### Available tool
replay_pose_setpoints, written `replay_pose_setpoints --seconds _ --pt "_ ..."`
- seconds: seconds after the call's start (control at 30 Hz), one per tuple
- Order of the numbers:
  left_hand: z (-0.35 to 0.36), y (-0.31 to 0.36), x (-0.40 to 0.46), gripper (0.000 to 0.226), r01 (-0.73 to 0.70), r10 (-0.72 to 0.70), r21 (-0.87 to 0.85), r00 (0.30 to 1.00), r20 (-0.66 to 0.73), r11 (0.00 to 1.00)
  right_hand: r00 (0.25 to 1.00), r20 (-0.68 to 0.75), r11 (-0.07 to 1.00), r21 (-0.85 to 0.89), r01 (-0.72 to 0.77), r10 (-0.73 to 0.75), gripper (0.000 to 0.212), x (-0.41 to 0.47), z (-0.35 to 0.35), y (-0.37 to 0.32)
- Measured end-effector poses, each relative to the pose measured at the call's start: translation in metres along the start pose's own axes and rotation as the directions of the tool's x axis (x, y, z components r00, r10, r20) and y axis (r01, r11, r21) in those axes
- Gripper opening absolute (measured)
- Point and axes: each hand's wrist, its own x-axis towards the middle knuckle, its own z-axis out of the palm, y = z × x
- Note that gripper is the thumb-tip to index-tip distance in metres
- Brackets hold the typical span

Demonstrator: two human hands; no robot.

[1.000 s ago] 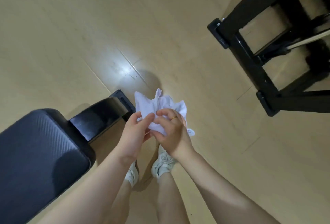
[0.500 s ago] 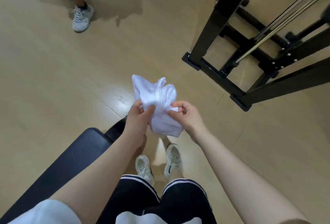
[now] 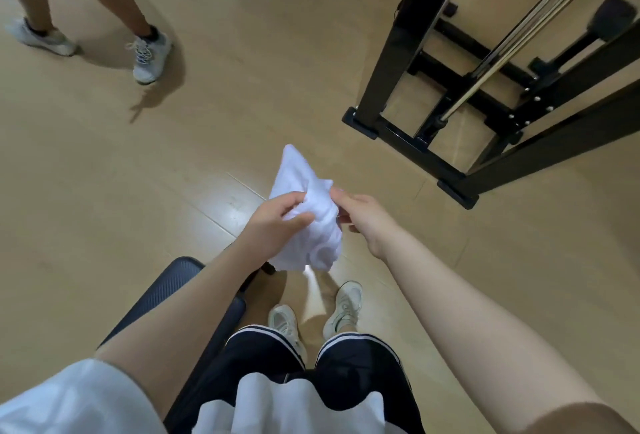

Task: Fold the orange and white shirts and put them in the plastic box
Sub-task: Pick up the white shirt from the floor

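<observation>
A bunched-up white shirt (image 3: 311, 215) hangs in the air in front of me, above the wooden floor. My left hand (image 3: 273, 222) grips its left side, with fingers and thumb curled into the cloth. On the shirt's right edge my right hand (image 3: 363, 215) pinches the fabric with its fingertips. No orange shirt and no plastic box are in view.
A black padded bench (image 3: 166, 298) stands at my lower left, beside my legs. A black metal exercise machine frame (image 3: 433, 142) with steel rods fills the upper right. Another person's legs and sneakers (image 3: 149, 56) stand on the floor at the upper left.
The camera has tilted up, bringing the other person's legs into view. My hands have drawn slightly apart on the white shirt, which now hangs lower between them.
</observation>
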Motion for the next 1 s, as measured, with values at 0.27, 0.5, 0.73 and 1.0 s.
replay_pose_setpoints --seconds 0.27,0.5,0.73,1.0 --pt "-0.025 -0.001 0.009 0.035 0.047 -0.024 0.245 0.995 -0.096 0.968 0.950 -0.230 0.962 0.125 0.244 -0.211 0.022 0.025 0.011 -0.014" --pt "0.005 0.032 0.031 0.049 -0.015 -0.002 -0.089 0.981 -0.192 0.996 0.813 0.035 0.792 -0.204 0.576 -0.582 0.033 0.023 -0.008 -0.060" --pt "0.032 0.060 0.069 0.064 -0.320 0.373 0.223 0.890 -0.261 0.921 0.628 0.570 0.330 -0.543 0.772 -0.530 0.034 0.052 -0.075 -0.059" --pt "0.063 0.055 0.108 0.021 -0.300 0.316 0.515 0.947 0.060 0.803 0.599 0.550 0.298 -0.541 0.786 -0.581 0.034 0.084 -0.151 -0.056"
